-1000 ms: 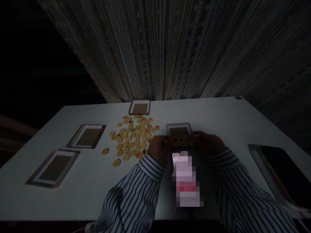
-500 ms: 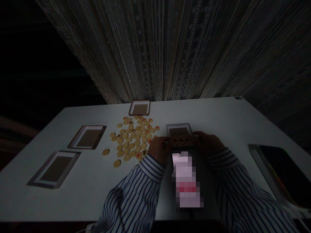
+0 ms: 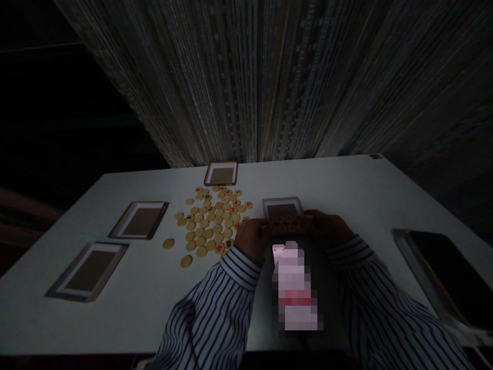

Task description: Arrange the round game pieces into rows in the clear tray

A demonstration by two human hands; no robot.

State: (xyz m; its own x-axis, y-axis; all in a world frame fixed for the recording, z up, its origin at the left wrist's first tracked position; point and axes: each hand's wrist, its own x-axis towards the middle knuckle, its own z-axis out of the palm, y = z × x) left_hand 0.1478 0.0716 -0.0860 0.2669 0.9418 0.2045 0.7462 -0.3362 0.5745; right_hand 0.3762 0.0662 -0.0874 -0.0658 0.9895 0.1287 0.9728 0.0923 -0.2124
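Observation:
Two short rows of round wooden Chinese chess pieces (image 3: 284,224) lie in the near part of a shallow tray (image 3: 280,200), right of centre. At the left end of these rows, my left hand (image 3: 251,238) has its fingers bent in against the pieces. My right hand (image 3: 328,227) closes on the rows from the right end, its fingertips over the outer pieces. Shadow hides part of both sets of fingers. Left of my left hand spreads a loose heap of more pieces (image 3: 218,218), most of them plain side up, some showing red or black characters.
A lit phone (image 3: 278,252), mostly blurred out by pixelation, lies between my forearms. Three more shallow trays stand around the heap: one far back (image 3: 221,164), two on the left (image 3: 125,234) (image 3: 61,297). A dark flat device (image 3: 450,275) lies right. A striped curtain (image 3: 246,77) hangs behind the white table (image 3: 327,177).
My right hand has shifted slightly left, its fingertips coming further over the right end of the rows. My left hand stays nearly in place. The view has tilted a little.

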